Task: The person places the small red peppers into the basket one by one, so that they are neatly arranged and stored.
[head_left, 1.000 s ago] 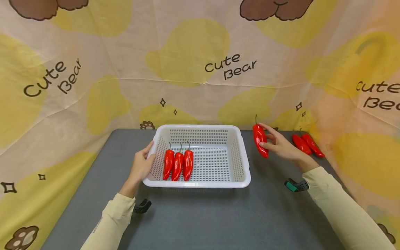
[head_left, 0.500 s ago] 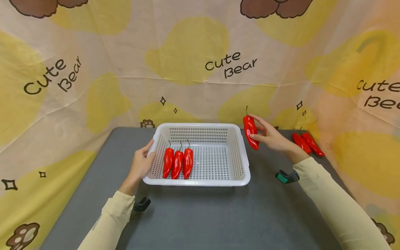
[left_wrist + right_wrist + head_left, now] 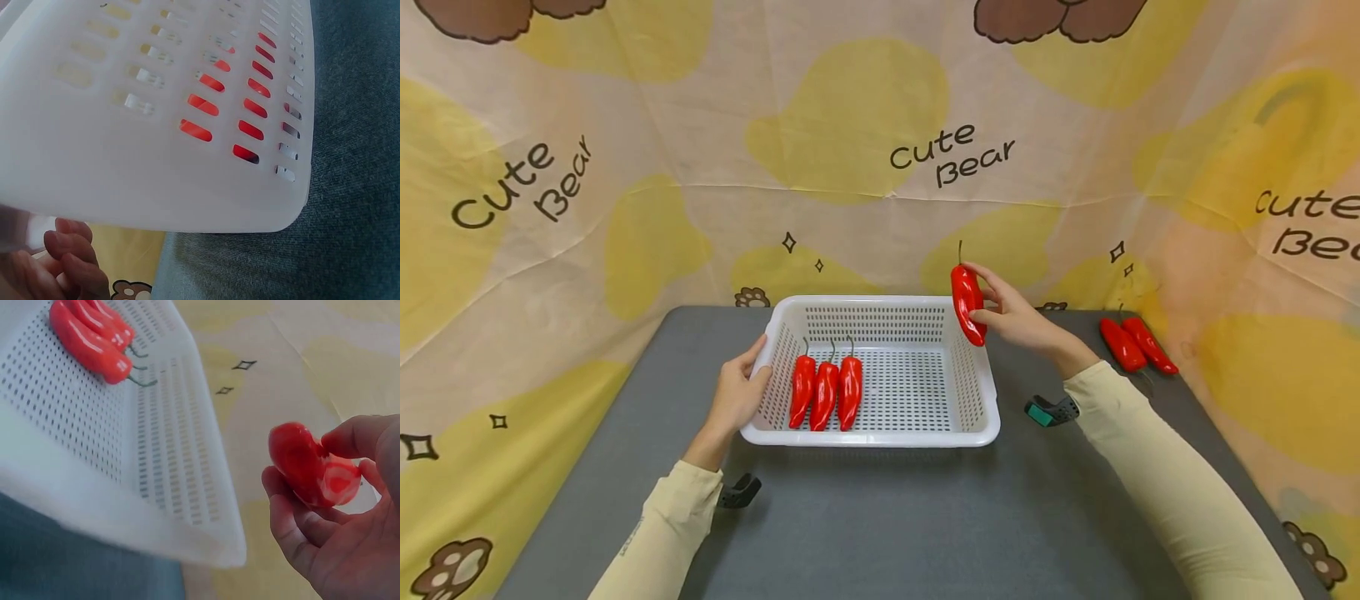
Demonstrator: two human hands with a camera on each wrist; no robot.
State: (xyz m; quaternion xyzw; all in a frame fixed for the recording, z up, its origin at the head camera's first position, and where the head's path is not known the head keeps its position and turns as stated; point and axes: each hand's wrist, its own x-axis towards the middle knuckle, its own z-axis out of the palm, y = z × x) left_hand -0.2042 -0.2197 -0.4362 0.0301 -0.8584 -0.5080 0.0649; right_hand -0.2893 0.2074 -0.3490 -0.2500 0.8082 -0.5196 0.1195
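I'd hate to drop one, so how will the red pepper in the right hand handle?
The red pepper looks fairly stiff: it doesn't sag in the right hand. Its glossy skin may be slippery. Set down, its rounded, tapering body could roll a little.

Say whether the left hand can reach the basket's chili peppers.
Probably yes: the left hand grips the white perforated basket close to the three red chili peppers, and nothing covers them, though it may need to let go first.
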